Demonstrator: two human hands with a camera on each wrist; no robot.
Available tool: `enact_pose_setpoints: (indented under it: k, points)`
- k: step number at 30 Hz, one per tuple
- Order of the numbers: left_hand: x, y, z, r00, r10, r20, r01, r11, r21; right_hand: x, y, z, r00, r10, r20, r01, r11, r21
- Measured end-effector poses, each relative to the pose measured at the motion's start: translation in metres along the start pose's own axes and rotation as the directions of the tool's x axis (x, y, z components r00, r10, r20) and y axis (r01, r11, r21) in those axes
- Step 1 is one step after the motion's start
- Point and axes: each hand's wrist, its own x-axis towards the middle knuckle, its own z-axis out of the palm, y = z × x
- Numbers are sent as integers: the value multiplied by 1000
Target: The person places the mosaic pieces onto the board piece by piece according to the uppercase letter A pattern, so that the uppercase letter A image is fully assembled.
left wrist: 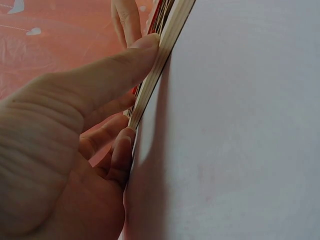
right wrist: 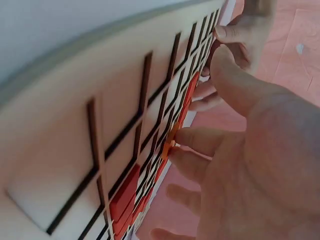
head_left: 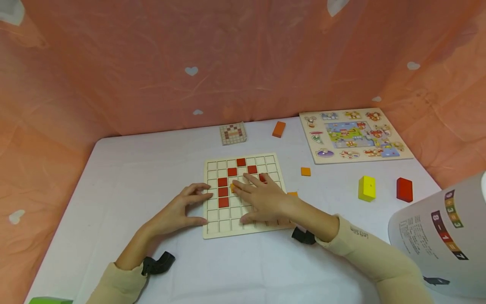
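A pale wooden grid board [head_left: 212, 228] lies on the white table, with several red square tiles [head_left: 222, 192] set in its cells. My left hand [head_left: 172, 211] rests at the board's left edge, thumb and fingers spread apart along it. Over the board's middle reaches my right hand [head_left: 265, 200], fingers extended. Two of its fingertips press a small orange tile [right wrist: 170, 142] beside the red column, while its thumb stands apart from the tile. The right hand and forearm hide part of the board's right side.
A small pattern card [head_left: 233, 134] and an orange block [head_left: 279, 129] lie behind the board. Right of it are loose orange tiles [head_left: 305, 171], a yellow block [head_left: 366, 188], a red block [head_left: 404, 189], a picture puzzle [head_left: 320, 128] and a white tub [head_left: 406, 253].
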Motion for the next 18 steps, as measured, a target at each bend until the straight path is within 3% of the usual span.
enact_pose_setpoints:
  k: [8,14,18]
  points:
    - [-1,0,-1,1000,2,2,-2,1000,-4,0,-10,5,1000,1,-3,-1,1000,-8]
    - [-1,-1,-1,1000,5,2,-5,1000,-8,-2,-11,11,1000,10,-7,-10,996,90]
    - [0,-1,-1,1000,-2,4,2,1000,-12,-6,7,5,997,34,-69,-19,980,200]
